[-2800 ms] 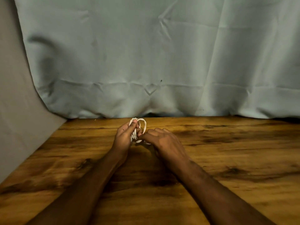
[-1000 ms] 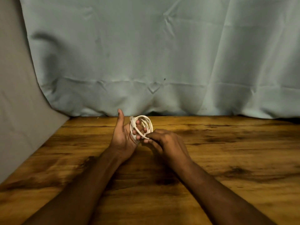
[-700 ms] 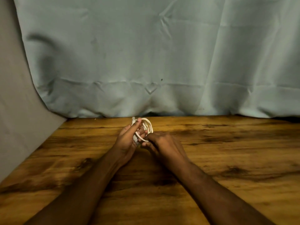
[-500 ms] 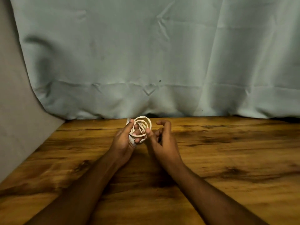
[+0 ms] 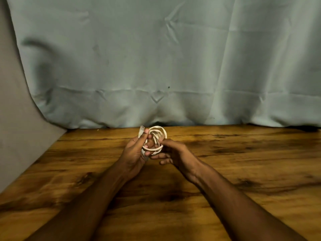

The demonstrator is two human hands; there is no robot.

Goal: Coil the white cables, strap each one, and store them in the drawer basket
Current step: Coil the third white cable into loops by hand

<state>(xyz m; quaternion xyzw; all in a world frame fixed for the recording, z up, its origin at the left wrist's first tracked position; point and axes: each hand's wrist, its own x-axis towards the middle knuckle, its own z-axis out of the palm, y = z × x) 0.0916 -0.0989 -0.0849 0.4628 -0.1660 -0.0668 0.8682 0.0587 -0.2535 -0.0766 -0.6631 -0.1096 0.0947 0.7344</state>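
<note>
A white cable (image 5: 159,132) wound into a small round coil is held above the far middle of the wooden table (image 5: 243,171). My left hand (image 5: 134,152) grips the coil's left side, thumb pressed against it, with a pale end piece sticking up past the thumb. My right hand (image 5: 172,153) pinches the coil's right side, its lower fingers spread loosely beneath. No drawer basket or strap is in view.
A pale green-grey cloth (image 5: 173,66) hangs as a backdrop along the table's far edge. A grey surface (image 5: 17,127) slopes down at the left edge of the table.
The coil has opened into wider loops. My right hand has closed back onto its right side after lifting its fingers off half a second ago. My left hand keeps its hold.
</note>
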